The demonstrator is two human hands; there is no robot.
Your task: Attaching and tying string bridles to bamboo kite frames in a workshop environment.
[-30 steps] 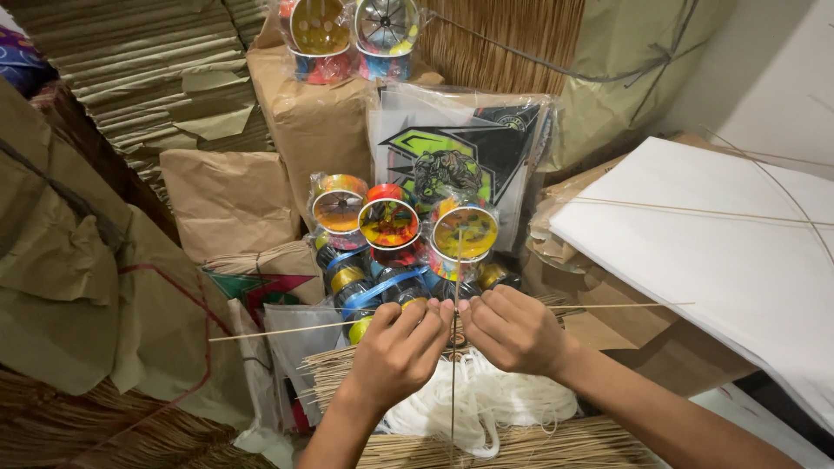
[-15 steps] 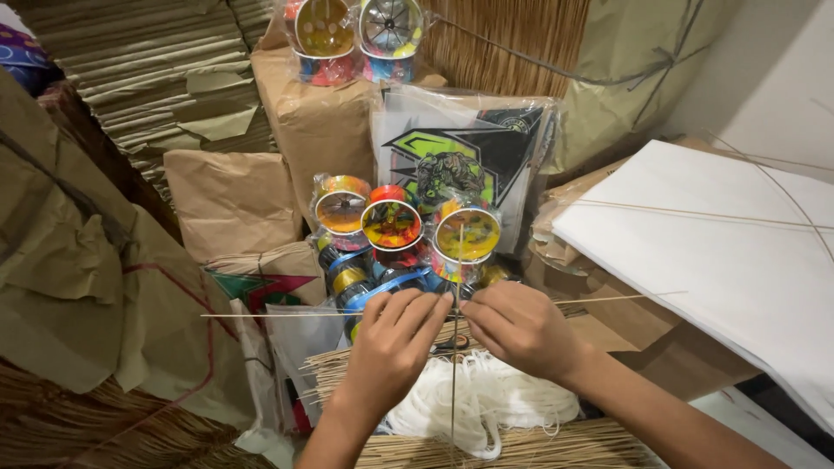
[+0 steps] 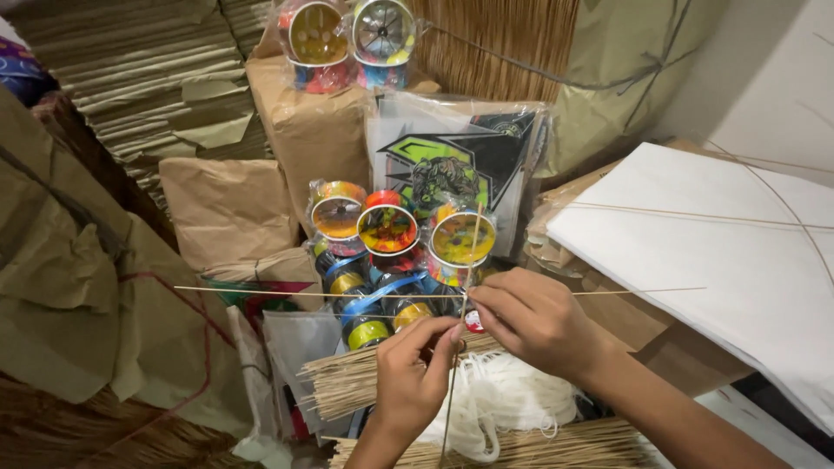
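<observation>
Two hands joining thin bamboo sticks amid kite stock.

Left hand (image 3: 415, 378) and right hand (image 3: 532, 320) pinch closed where a long horizontal bamboo stick (image 3: 287, 293) crosses an upright bamboo stick (image 3: 472, 247). Behind: three foil-faced colourful thread spools (image 3: 388, 227), two more (image 3: 347, 35) atop a brown paper parcel (image 3: 308, 130). Below: one bundle of thin sticks (image 3: 356, 382), loose white string (image 3: 504, 404). Right: white paper sheets (image 3: 721, 260). No bare surface shows.

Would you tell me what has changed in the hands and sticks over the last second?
The left hand has dropped lower, fingertips now at the crossing of the thin horizontal stick and the upright stick. The right hand stays pinched there. Spools, white thread and white paper have not moved.
</observation>
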